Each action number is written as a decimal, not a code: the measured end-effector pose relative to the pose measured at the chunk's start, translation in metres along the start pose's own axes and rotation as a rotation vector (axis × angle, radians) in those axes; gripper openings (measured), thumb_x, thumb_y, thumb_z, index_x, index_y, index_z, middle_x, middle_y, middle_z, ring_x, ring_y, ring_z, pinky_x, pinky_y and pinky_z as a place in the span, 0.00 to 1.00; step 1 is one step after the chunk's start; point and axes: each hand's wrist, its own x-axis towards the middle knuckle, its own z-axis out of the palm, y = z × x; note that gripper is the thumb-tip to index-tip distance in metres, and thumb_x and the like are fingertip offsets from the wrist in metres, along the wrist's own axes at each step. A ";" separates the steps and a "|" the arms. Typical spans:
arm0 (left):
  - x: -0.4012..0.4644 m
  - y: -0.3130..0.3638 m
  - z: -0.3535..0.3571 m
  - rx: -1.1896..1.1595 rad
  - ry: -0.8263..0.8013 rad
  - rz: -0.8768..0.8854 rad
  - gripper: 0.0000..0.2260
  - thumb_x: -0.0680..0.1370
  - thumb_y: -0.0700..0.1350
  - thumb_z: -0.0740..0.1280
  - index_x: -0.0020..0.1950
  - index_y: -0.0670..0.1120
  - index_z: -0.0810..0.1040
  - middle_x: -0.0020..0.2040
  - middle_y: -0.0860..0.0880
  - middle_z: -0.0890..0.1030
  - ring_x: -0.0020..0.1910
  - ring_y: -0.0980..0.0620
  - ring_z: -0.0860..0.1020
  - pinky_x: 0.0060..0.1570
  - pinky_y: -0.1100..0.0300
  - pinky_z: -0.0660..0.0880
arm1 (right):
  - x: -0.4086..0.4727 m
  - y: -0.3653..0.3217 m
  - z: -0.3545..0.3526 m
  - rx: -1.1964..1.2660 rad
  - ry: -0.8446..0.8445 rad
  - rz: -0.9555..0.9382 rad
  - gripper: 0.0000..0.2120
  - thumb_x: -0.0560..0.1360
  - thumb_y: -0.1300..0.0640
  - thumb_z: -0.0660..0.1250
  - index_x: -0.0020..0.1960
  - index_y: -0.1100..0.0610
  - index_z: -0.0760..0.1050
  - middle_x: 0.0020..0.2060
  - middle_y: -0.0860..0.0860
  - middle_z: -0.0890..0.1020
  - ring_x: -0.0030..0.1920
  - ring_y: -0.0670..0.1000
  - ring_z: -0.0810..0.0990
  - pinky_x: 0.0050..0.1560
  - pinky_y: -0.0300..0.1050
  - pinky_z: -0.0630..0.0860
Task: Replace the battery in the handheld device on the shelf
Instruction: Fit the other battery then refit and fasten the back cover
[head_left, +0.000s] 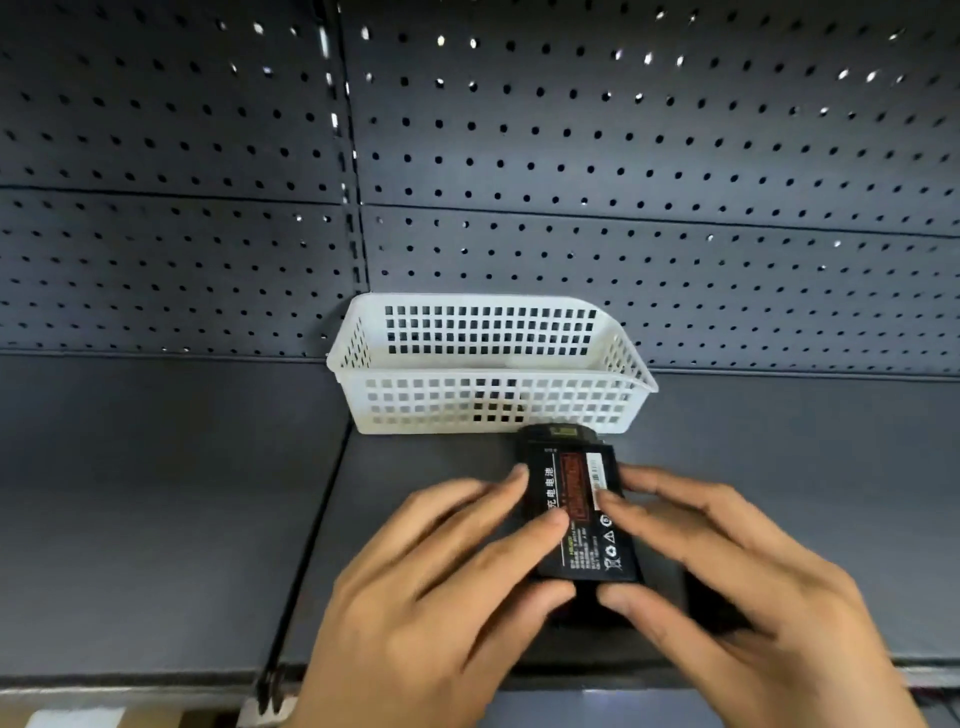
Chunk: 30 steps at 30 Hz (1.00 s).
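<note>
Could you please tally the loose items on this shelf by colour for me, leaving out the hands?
White: 1, the basket
Black: 2, the handheld device lying face down, and the battery on its back
Total: 3
Something dark shows through the basket's front wall; I cannot tell what, so it is not counted.

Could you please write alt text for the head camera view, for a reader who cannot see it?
Two bare hands, left hand and right hand, press on a black battery in a handheld device lying on a dark shelf. A white perforated basket stands behind it, against pegboard.
</note>
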 end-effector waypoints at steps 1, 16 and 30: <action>0.002 0.002 0.006 -0.020 -0.032 -0.017 0.14 0.75 0.53 0.71 0.57 0.49 0.85 0.61 0.50 0.82 0.55 0.49 0.81 0.53 0.56 0.78 | -0.003 0.006 -0.003 -0.002 -0.015 0.039 0.19 0.68 0.43 0.69 0.57 0.47 0.82 0.58 0.43 0.82 0.55 0.39 0.81 0.58 0.25 0.69; 0.007 0.004 0.025 -0.018 -0.311 -0.219 0.15 0.76 0.59 0.64 0.58 0.57 0.82 0.55 0.61 0.83 0.53 0.57 0.80 0.43 0.58 0.81 | -0.001 0.043 -0.003 0.048 -0.168 0.199 0.18 0.66 0.38 0.67 0.54 0.39 0.81 0.51 0.34 0.82 0.52 0.35 0.80 0.54 0.29 0.72; 0.015 -0.004 0.025 -0.184 -0.425 -0.362 0.15 0.71 0.63 0.67 0.56 0.63 0.81 0.57 0.64 0.76 0.54 0.65 0.78 0.52 0.69 0.74 | 0.004 0.048 -0.002 0.085 -0.235 0.231 0.18 0.64 0.39 0.68 0.53 0.39 0.82 0.48 0.36 0.81 0.46 0.34 0.80 0.47 0.21 0.69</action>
